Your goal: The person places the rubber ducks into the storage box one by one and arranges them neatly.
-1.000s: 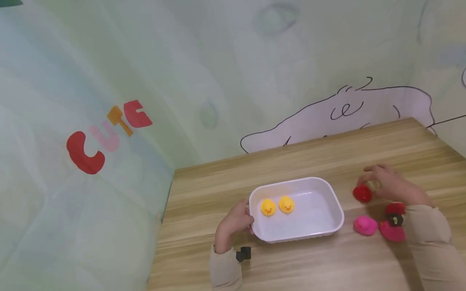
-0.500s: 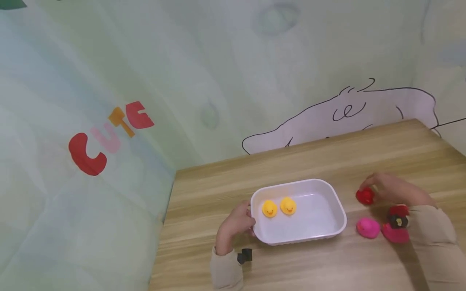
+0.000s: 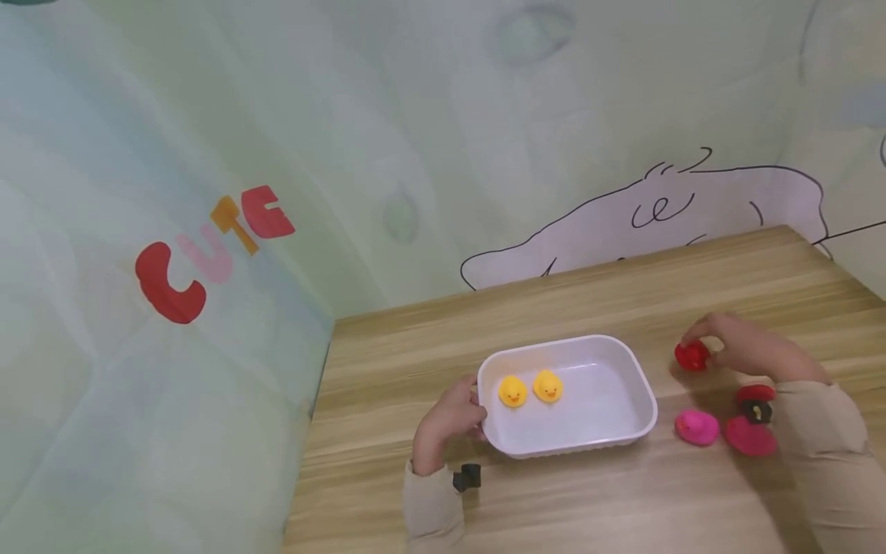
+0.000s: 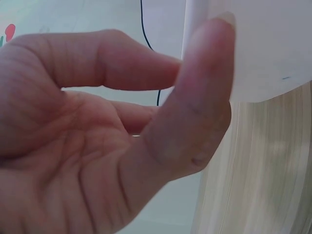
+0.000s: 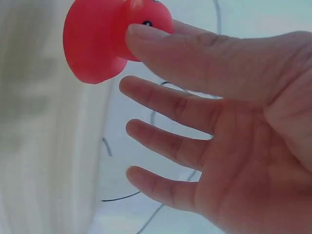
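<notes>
With thumb and index finger my right hand [image 3: 747, 350] pinches a red rubber duck [image 3: 692, 356] by its head. The right wrist view shows the same duck [image 5: 95, 41] hanging above the wood, the other three fingers spread away from it. My left hand [image 3: 450, 415] grips the left end of a white rectangular tray [image 3: 588, 448]. Seen from the left wrist, a digit lies over the wall of the tray [image 4: 273, 53]. Two yellow rubber ducks [image 3: 513, 392] sit side by side in the left half of the tray.
Right of the tray, a bright pink duck [image 3: 697, 427] and a darker pink duck [image 3: 751, 436] stand on the wooden table [image 3: 554, 508]. A red object [image 3: 756, 393] shows behind the black right wrist device [image 3: 758, 412]. A curtain wall [image 3: 388, 154] rises behind the table.
My right thumb and index finger have come together on the red duck, which has risen slightly from where it stood. The left hand has kept its grip on the tray.
</notes>
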Action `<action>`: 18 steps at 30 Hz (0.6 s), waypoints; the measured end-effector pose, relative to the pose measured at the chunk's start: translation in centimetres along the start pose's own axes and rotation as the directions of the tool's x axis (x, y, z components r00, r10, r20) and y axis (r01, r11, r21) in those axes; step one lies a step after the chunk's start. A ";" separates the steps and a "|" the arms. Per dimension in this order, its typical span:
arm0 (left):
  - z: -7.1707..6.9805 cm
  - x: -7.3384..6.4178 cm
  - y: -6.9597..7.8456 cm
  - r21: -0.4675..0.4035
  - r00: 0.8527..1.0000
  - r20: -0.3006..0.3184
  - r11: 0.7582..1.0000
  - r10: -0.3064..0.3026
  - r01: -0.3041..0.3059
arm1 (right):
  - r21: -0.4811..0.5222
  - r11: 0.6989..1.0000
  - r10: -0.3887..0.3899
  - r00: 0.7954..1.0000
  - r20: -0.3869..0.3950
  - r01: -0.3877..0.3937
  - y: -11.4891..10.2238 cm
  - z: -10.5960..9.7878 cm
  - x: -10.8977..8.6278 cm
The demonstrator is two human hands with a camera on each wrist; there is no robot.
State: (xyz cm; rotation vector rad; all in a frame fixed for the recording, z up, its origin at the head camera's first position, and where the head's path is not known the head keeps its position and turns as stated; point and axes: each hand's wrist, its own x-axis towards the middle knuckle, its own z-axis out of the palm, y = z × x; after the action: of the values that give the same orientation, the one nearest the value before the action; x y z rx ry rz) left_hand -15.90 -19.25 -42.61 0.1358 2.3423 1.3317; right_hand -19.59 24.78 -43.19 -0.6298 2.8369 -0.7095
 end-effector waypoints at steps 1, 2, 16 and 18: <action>0.0 0.0 0.0 0.002 1.000 0.000 1.000 0.001 -0.001 | -0.013 1.000 -0.010 1.000 -0.008 0.010 -0.2 -0.2 0.0; 0.0 0.0 0.0 0.002 1.000 0.000 1.000 0.001 -0.001 | -0.030 0.999 -0.027 0.999 -0.017 0.027 -0.5 -0.5 0.0; -0.2 -0.3 0.0 -0.019 1.000 0.003 1.000 0.010 -0.010 | -0.062 0.982 -0.181 0.980 -0.077 0.177 -6.3 -0.3 1.3; -0.2 -0.3 0.0 -0.014 1.000 -0.001 1.000 0.007 -0.007 | -0.029 0.985 -0.169 0.984 -0.057 0.168 -7.4 0.3 1.6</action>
State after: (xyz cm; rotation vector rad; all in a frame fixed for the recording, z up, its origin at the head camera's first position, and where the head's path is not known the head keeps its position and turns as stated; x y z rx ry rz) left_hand -15.72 -19.53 -42.46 0.1386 2.3349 1.3521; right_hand -18.34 18.06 -39.96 -0.8755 2.8744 -0.7327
